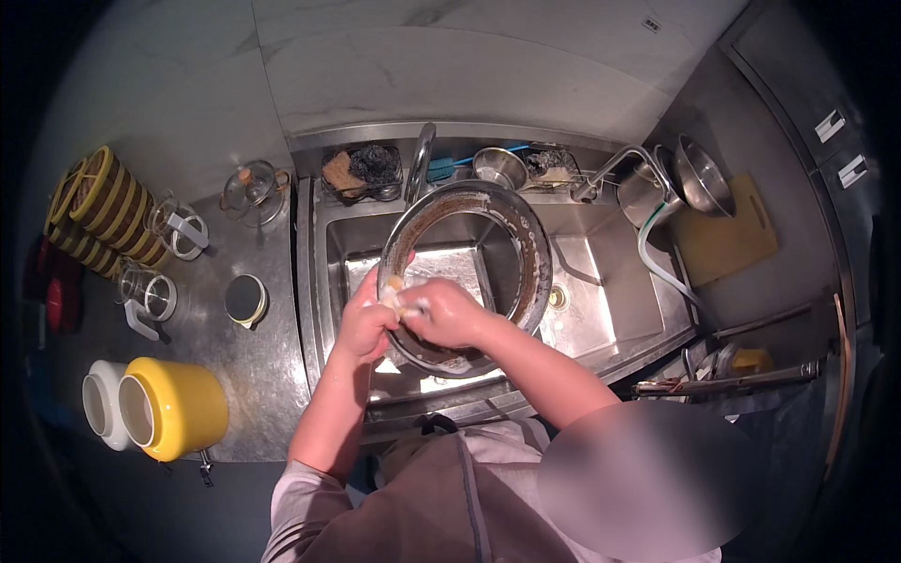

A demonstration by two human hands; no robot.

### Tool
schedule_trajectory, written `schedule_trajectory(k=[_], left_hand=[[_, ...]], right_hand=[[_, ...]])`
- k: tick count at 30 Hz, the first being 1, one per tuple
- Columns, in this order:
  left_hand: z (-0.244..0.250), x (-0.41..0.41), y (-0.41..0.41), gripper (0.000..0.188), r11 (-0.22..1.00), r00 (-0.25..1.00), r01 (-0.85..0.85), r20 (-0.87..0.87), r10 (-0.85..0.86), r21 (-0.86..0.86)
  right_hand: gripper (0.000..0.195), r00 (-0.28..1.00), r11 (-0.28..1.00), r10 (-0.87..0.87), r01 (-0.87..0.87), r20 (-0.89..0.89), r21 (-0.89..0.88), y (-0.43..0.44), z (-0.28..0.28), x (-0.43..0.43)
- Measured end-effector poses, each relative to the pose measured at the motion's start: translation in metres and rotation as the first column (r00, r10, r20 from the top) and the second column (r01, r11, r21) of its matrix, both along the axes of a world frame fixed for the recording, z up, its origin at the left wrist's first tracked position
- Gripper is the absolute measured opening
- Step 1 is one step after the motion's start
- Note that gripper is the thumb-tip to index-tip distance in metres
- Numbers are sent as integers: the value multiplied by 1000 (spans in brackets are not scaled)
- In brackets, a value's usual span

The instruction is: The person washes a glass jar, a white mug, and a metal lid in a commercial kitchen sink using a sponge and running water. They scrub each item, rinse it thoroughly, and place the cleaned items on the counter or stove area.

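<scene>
A wide metal ring, open through its middle, is held tilted above the sink. Brown stains and white suds cover its inner side. My left hand grips the ring's left edge, with fingers behind it. Across the opening reaches my right hand, its fingers closed on a small yellowish scrubbing pad pressed against the ring's lower left. Foam and fingers hide most of the pad, so its exact kind is unclear.
Behind the ring stand a curved faucet, a wire basket with scourers, a blue brush and a steel pot. Glass jugs and a yellow dispenser occupy the left counter. Steel bowls and a hose are right.
</scene>
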State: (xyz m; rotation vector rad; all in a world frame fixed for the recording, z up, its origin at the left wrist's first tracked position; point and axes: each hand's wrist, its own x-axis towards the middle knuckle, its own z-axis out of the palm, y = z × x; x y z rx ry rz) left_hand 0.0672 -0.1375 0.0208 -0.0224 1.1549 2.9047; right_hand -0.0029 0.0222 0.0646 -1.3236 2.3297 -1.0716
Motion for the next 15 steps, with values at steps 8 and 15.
schedule_trajectory(k=[8, 15], left_hand=[[-22, 3, -10, 89, 999, 989, -24, 143, 28, -26], [-16, -4, 1, 83, 965, 970, 90, 243, -29, -246]], right_hand=[[15, 965, 659, 218, -255, 144, 707, 47, -11, 43], [20, 937, 490, -104, 341, -334, 802, 131, -48, -65]])
